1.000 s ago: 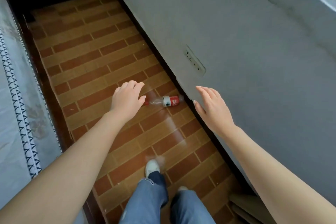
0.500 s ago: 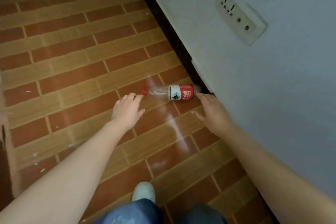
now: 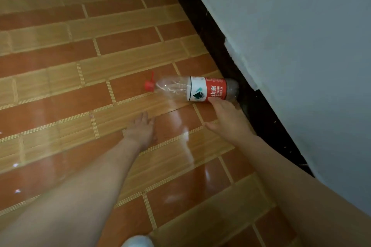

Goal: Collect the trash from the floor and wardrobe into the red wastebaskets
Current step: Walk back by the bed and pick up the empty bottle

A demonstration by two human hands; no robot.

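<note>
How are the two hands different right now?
The right hand reaches the bottle, its fingertips at the label; the left hand stops short of the bottle and touches nothing that shows. The right hand is by the dark baseboard; the left hand is over open floor. Both have fairly straight fingers.

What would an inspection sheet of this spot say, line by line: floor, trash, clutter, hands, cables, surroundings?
Surface: glossy floor of brown and tan brick-pattern tiles.
Job's things: clear plastic bottle with red cap and red-and-white label lying on its side, base end by the dark skirting. No red wastebasket seen.
Clutter: nothing seen.
Hands: right hand open, fingertips touching the bottle's label; left hand open, apart from the bottle.
Cables: nothing seen.
Surroundings: pale grey wall on the right; white shoe toe at bottom edge.
</note>
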